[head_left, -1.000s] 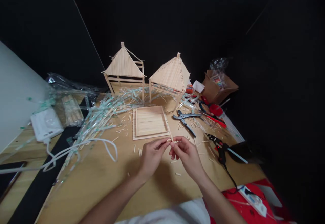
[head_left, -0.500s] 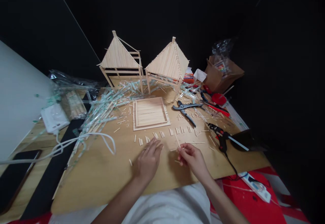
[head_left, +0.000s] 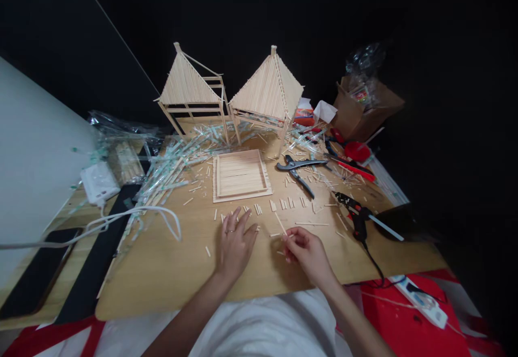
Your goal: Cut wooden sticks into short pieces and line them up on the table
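Note:
My right hand (head_left: 305, 249) pinches a thin wooden stick (head_left: 280, 222) that points up and away to the left. A couple of short stick pieces lie on the table just under it. My left hand (head_left: 235, 244) is palm down at the table with its fingers spread, over a row of short cut sticks (head_left: 258, 209), some hidden beneath the fingers. A small piece shows by its thumb, and I cannot tell whether the two touch. Beyond the row lies a flat wooden stick panel (head_left: 243, 174) with a raised square frame on it.
Two stick-built huts (head_left: 263, 90) with pointed roofs stand at the back. Grey pliers (head_left: 299, 171) and a black glue gun (head_left: 354, 214) lie to the right. Plastic-wrapped sticks (head_left: 174, 165), a white cable (head_left: 133, 212) and a phone (head_left: 44, 270) are on the left.
My left hand's fingers have spread apart, and the hand has moved slightly. My right hand still holds the stick in nearly the same place. The camera view has shifted a little.

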`<action>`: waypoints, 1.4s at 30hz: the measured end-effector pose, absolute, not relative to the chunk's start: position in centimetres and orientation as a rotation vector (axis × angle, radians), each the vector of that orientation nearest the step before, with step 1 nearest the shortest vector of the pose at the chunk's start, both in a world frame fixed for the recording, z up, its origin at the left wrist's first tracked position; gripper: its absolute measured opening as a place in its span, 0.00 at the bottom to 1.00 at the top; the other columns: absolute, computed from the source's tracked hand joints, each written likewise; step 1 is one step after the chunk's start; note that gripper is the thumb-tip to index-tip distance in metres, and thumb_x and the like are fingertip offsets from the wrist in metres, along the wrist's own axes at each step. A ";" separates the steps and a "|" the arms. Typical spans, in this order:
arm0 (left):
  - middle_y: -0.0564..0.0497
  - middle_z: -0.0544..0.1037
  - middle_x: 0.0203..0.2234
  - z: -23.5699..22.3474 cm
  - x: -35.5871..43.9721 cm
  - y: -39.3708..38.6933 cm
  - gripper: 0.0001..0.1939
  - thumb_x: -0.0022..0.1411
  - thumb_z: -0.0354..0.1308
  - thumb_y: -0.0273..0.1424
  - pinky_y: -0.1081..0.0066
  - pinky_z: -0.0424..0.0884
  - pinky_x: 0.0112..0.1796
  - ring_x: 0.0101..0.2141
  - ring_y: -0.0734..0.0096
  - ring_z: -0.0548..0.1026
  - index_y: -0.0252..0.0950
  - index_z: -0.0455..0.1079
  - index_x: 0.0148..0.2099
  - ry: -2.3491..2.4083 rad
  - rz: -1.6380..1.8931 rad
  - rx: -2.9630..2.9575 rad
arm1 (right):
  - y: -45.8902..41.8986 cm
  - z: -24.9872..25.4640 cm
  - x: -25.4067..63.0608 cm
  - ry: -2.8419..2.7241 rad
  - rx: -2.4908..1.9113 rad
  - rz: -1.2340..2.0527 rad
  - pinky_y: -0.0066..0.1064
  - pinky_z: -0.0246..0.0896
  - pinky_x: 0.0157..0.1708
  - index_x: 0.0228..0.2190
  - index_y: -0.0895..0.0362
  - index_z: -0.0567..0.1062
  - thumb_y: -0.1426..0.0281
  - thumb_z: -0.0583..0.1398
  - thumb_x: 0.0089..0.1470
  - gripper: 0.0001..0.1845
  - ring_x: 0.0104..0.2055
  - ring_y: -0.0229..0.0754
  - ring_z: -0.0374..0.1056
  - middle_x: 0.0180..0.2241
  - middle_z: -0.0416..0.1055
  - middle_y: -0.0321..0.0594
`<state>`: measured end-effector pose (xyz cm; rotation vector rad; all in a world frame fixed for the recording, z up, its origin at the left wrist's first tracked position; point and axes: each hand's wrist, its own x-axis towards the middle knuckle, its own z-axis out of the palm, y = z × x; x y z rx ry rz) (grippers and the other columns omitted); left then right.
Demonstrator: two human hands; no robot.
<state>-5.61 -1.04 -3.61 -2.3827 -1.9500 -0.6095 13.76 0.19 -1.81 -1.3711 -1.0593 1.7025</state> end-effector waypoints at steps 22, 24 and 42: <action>0.48 0.75 0.43 0.8 -3.2 -2.5 0.13 0.58 0.57 0.33 0.69 0.71 0.42 0.39 0.66 0.75 0.43 0.73 0.46 -2.720 -1.847 -2.393 | 0.9 0.2 12.5 -1.056 -1.189 1.816 0.24 0.57 0.19 0.31 0.58 0.69 0.56 0.63 0.47 0.18 0.18 0.32 0.62 0.19 0.68 0.31; 0.48 0.77 0.40 1.3 -2.2 -2.2 0.15 0.57 0.58 0.33 0.70 0.72 0.40 0.36 0.67 0.76 0.42 0.73 0.47 -2.860 -2.092 -2.273 | 1.2 0.6 12.4 -1.074 -1.173 1.823 0.23 0.57 0.19 0.31 0.58 0.70 0.57 0.62 0.48 0.17 0.18 0.32 0.62 0.19 0.68 0.31; 0.44 0.80 0.34 3.2 -3.3 0.9 0.14 0.49 0.66 0.35 0.73 0.72 0.36 0.37 0.66 0.77 0.32 0.75 0.37 -3.247 -3.196 -1.131 | -1.2 1.2 12.8 -1.734 -1.366 1.297 0.21 0.53 0.18 0.39 0.55 0.69 0.64 0.50 0.61 0.11 0.22 0.34 0.65 0.22 0.68 0.33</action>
